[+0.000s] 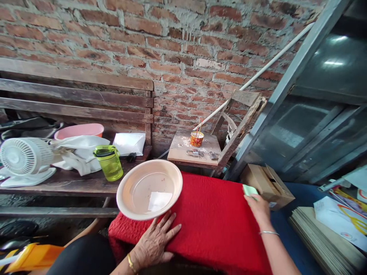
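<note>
My left hand (pixel 155 241) lies spread on a red cloth (pixel 212 221), its fingertips close to the near rim of a round beige basin (pixel 123 206). Shallow water with small specks stands in the basin, which sits at the left end of the cloth. At the cloth's far right edge, my right hand (pixel 257 208) is closed on a light green block (pixel 250 190). The fingers and palm hide part of the block, so its exact kind cannot be made out. The red cloth looks wet and covers a low, flat surface.
On the wooden bench (pixel 80 187) at left are a white fan (pixel 25 156), a green bottle (pixel 110 164) and a pink basin (pixel 80 131). A wooden chair (pixel 192 158) behind holds padlocks (pixel 195 152) and an orange tub (pixel 196 139). Beside my right hand stands a cardboard box (pixel 266 183).
</note>
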A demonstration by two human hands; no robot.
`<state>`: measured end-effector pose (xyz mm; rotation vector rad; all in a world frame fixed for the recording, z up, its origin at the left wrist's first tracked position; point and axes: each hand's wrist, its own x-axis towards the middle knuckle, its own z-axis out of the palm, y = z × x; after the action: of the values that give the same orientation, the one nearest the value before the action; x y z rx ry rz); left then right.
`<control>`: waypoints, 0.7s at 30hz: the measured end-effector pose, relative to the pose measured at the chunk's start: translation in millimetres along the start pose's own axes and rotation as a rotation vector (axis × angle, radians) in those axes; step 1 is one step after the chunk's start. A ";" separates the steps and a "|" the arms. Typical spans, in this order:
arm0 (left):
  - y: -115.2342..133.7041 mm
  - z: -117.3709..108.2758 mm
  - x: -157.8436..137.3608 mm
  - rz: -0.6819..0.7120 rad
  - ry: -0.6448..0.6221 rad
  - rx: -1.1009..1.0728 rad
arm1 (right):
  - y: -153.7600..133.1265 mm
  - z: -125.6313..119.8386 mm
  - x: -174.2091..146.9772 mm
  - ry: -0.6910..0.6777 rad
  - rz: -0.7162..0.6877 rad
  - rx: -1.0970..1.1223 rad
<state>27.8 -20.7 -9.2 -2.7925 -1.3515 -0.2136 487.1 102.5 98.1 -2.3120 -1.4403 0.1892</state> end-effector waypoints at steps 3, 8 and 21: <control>-2.0 4.0 0.4 -0.005 0.002 0.014 | -75.8 47.6 -36.5 -0.108 -0.200 0.100; -5.4 11.3 0.3 -0.005 0.044 0.047 | -163.1 100.6 -95.2 -0.293 -0.543 0.177; -5.9 8.2 3.0 -0.006 0.051 0.005 | 103.5 -38.2 -32.4 -0.034 0.139 -0.074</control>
<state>25.9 -14.0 -17.2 -2.7593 -1.3477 -0.2796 570.4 23.9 87.4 -2.4820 -1.3230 0.2192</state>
